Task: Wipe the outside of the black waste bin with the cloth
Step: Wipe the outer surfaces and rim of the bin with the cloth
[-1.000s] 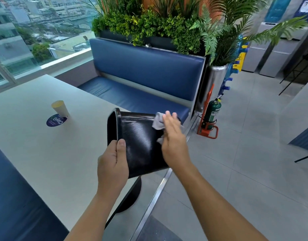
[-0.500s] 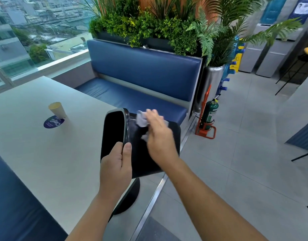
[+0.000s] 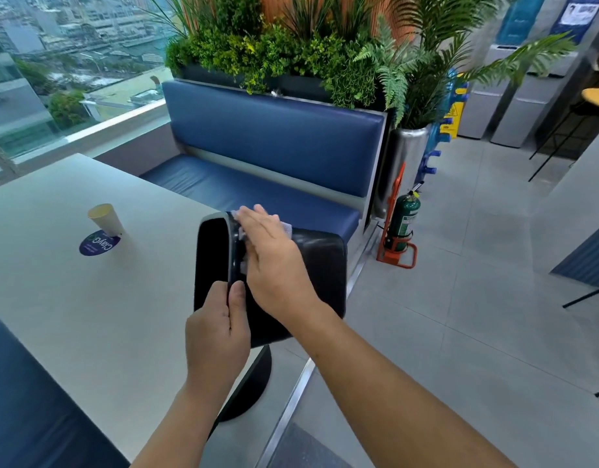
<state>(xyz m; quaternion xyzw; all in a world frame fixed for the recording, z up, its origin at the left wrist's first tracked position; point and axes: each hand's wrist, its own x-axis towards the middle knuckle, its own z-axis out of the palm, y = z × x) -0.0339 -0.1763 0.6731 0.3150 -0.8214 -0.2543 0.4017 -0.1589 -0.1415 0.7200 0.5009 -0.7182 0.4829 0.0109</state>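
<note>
Black waste bin [image 3: 318, 265]: tipped on its side at the edge of the grey table [image 3: 72, 315], mouth facing left. Left hand [image 3: 215, 336]: curled round the bin's rim at the near side, thumb on the outer wall. Right hand [image 3: 274, 265]: flat, fingers straight, pressing the pale cloth [image 3: 286, 228] onto the outer wall just beside the rim; paper cup [image 3: 105, 219] stands on the table, well apart.
</note>
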